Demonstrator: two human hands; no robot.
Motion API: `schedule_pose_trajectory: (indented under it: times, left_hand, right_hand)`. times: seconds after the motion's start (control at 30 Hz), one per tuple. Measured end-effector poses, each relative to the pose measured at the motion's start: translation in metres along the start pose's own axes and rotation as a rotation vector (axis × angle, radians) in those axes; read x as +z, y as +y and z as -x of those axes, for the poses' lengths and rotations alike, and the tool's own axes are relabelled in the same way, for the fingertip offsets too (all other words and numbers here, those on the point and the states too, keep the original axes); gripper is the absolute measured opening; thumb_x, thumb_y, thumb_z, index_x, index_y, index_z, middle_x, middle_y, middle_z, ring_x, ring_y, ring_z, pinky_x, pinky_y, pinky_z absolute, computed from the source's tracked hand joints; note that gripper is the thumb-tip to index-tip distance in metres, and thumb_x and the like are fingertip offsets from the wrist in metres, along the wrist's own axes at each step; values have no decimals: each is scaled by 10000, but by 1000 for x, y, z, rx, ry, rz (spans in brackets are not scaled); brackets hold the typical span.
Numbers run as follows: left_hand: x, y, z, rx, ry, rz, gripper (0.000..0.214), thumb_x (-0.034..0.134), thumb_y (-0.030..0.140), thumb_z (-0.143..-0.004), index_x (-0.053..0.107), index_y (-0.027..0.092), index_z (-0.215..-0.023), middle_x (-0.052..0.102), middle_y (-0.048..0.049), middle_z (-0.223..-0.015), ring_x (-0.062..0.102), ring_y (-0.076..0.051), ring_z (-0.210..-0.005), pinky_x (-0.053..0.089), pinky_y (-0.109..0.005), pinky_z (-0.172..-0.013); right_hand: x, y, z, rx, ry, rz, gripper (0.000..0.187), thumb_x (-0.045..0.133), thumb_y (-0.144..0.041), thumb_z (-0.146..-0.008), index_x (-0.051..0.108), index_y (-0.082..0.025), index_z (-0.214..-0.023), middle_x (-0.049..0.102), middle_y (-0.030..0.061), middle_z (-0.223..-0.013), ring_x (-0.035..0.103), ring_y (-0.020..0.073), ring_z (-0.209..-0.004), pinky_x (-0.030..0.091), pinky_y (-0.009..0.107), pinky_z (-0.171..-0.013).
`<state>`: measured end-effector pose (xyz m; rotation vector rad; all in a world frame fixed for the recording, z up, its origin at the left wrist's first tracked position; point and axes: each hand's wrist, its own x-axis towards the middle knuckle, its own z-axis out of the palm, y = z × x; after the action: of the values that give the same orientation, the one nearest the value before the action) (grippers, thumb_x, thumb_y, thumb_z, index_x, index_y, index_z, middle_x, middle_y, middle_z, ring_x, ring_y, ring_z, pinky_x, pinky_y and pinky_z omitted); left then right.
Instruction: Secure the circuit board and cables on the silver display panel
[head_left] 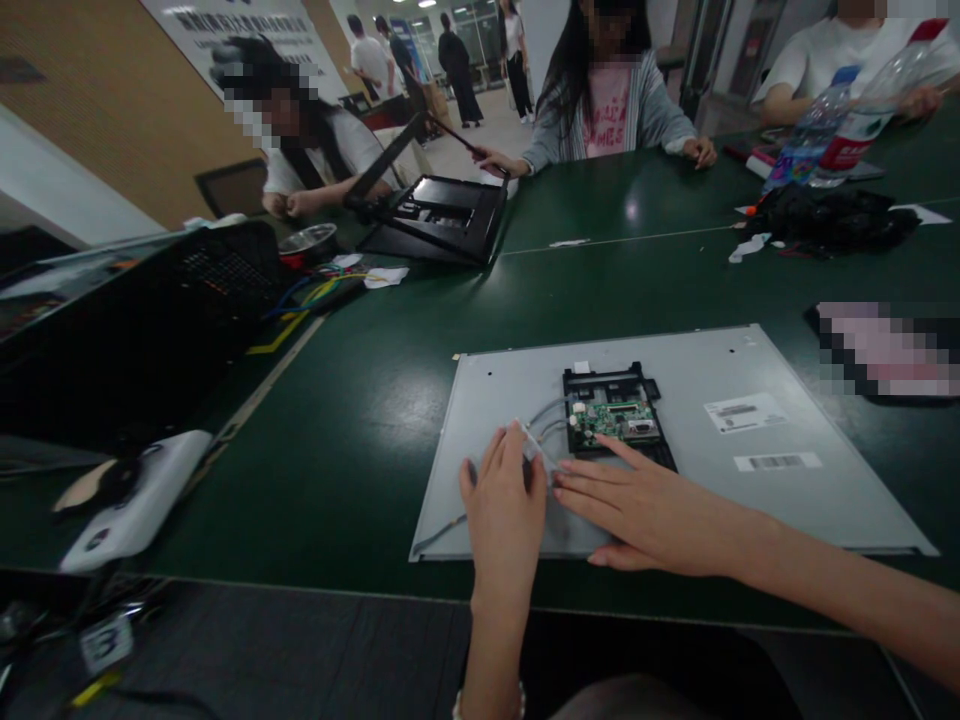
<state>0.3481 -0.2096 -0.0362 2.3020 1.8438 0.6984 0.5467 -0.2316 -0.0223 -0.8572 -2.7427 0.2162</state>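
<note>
Spanning the busy room, green table (pixel 360 400).

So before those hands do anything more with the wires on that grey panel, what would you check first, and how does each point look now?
1. Grey panel lies flat on the green table: ok.
2. Left hand rests on the panel at the thin wires: ok.
3. Right hand lies flat, fingers pointing towards the wires: ok.
4. Green circuit board sits in its black frame: ok.
5. Wires plugged firmly into the board: cannot tell.
6. Either hand gripping a wire: cannot tell.
</note>
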Motion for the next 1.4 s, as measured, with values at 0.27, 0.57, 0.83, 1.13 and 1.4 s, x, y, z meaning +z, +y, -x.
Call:
schedule_pose_trajectory:
  times: [0.27, 0.57, 0.83, 1.13, 1.4]
  left_hand:
    - [1, 2, 3, 54, 123, -69, 239, 530, 182, -907, 640, 227, -1114, 486, -135, -1459, 381, -367, -1389, 372, -646, -1035]
    - [-5, 11, 5, 98, 138, -139, 218, 533, 127, -906, 668, 179, -1069, 531, -125, -1410, 369, -343, -1390, 340, -595, -1087]
    - [0, 8, 7, 60, 75, -148, 268, 508, 116, -914, 638, 211, -1129, 640, -94, -1266, 516, -296, -1264, 306, -599, -1083]
    - [1, 6, 6, 30, 24, -114, 289, 472, 140, -939, 611, 225, -1178, 614, -97, -1336, 524, -268, -1285, 257, -614, -1100]
    - [-1, 7, 7, 5, -18, -78, 322, 484, 168, -935, 588, 231, -1233, 576, -108, -1382, 512, -261, -1301, 284, -593, -1097]
  right_hand:
    - [1, 0, 1, -1, -15, -9, 559, 363, -480, -1013, 452, -125, -1435, 532, 128, -1452, 391, 229, -1407, 186, 508, -1193]
    - [-1, 0, 1, 9, -45, -13, 546, 350, -479, -1018, 434, -146, -1442, 521, 116, -1464, 382, 240, -1411, 201, 532, -1182]
    - [-2, -1, 1, 3, -42, -3, 526, 351, -475, -1019, 442, -155, -1427, 522, 116, -1462, 383, 239, -1409, 200, 539, -1181]
    - [-1, 0, 1, 1, -52, -12, 536, 355, -468, -1020, 423, -143, -1440, 516, 128, -1464, 383, 245, -1409, 218, 557, -1169]
    - [-2, -1, 2, 7, -42, -16, 537, 381, -472, -1011, 441, -148, -1435, 523, 127, -1460, 393, 242, -1403, 216, 543, -1174]
